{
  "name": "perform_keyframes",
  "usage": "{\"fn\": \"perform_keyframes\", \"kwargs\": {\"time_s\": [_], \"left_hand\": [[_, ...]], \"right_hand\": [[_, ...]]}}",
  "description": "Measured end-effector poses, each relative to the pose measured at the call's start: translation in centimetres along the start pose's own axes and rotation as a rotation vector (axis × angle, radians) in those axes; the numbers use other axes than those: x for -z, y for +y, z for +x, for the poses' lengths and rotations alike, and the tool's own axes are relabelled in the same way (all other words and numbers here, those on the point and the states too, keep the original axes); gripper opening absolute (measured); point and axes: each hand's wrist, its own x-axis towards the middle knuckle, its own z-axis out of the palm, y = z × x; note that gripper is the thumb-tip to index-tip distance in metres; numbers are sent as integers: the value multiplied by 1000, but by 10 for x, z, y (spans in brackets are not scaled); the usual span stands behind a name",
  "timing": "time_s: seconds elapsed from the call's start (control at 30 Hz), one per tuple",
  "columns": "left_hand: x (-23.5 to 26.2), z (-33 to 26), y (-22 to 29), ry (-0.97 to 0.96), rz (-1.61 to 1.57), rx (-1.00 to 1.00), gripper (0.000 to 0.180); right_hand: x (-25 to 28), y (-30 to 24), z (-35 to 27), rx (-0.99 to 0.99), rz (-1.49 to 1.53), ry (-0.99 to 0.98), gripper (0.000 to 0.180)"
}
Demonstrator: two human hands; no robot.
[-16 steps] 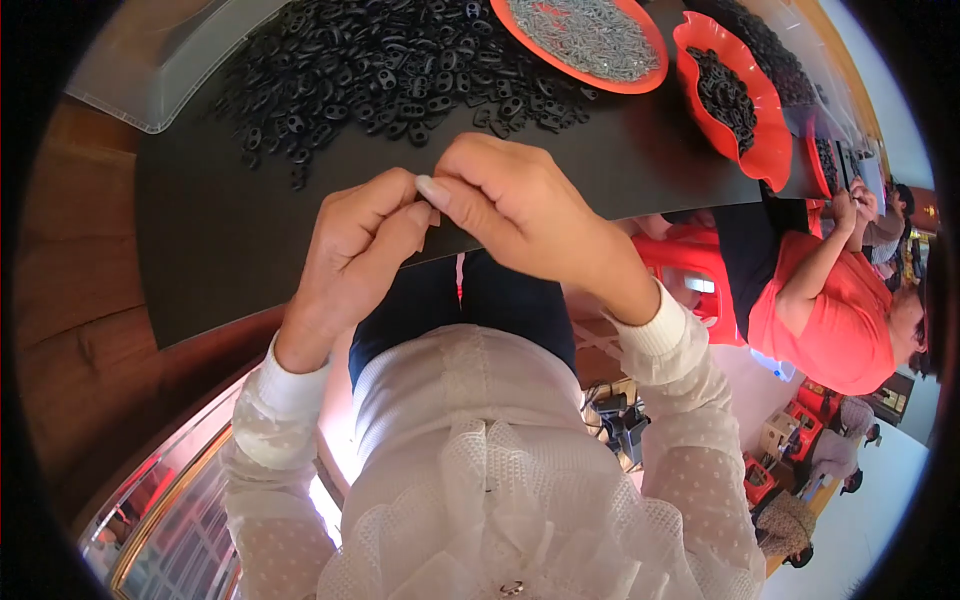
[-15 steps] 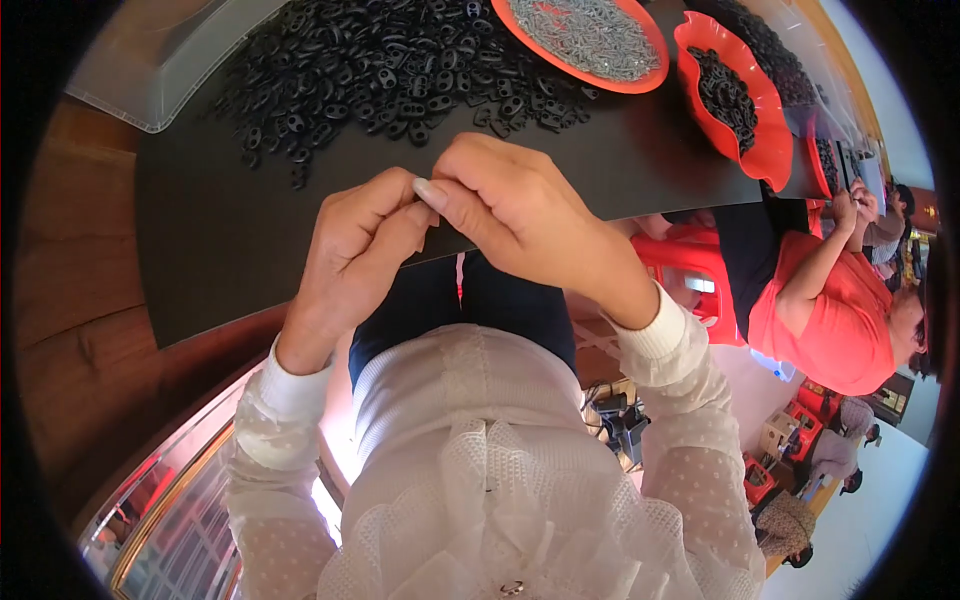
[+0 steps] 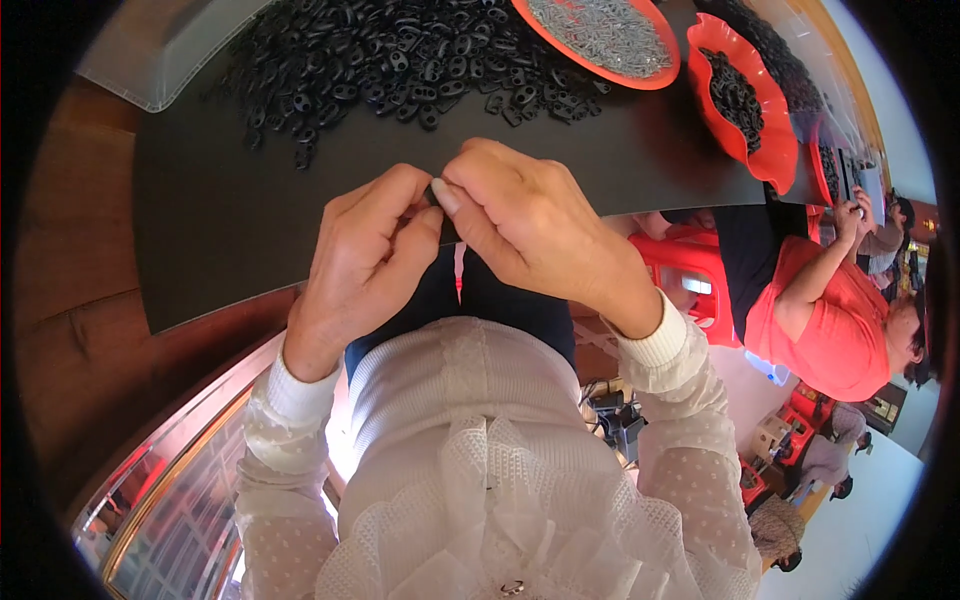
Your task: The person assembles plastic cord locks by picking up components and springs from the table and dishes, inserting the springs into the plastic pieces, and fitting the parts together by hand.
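Close together over the near edge of the black work mat [image 3: 225, 235], my hands meet at the fingertips. Thumb and index finger of my left hand [image 3: 362, 250] pinch a small black plastic piece [image 3: 432, 196], of which only a sliver shows. My right hand [image 3: 540, 220] is closed at its other side, thumb and fingertips pressed against the same piece; its remaining fingers are curled. Beyond them lies a heap of black plastic pieces [image 3: 400, 65], many with two holes, like cord stoppers.
An orange-red plate [image 3: 640, 84] of small silver metal parts lies right of the heap. Beside it stands a wavy red bowl [image 3: 772, 165] with black pieces. A clear plastic bin [image 3: 150, 65] is at far left. At right, a person in a red shirt [image 3: 830, 325] works near a red stool [image 3: 690, 262].
My fingertips have parted slightly, so the black piece between them now shows. The hands remain together in nearly the same place; the view has shifted a little.
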Motion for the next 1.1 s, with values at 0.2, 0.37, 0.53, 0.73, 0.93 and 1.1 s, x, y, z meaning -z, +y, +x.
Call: {"fn": "perform_keyframes", "kwargs": {"time_s": [0.2,0.37,0.53,0.73,0.93,1.1], "left_hand": [[-8,-3,-13,69,-57,17,4],[-9,-3,-13,64,-63,112,4],[-8,-4,-16,70,-260,176,3],[-6,0,-5,106,-343,201,9],[-7,0,-9,140,-315,156,10],[-7,-2,-9,180,-335,154,10]], "right_hand": [[-3,-5,-1,16,-153,-13,11],[-3,-5,-2,46,-176,-6,12],[-2,-5,-2,51,-174,-36,12],[19,17,10,175,-160,-59,11],[19,53,53,50,-490,-134,17],[24,46,79,59,-523,-223,6]]}}
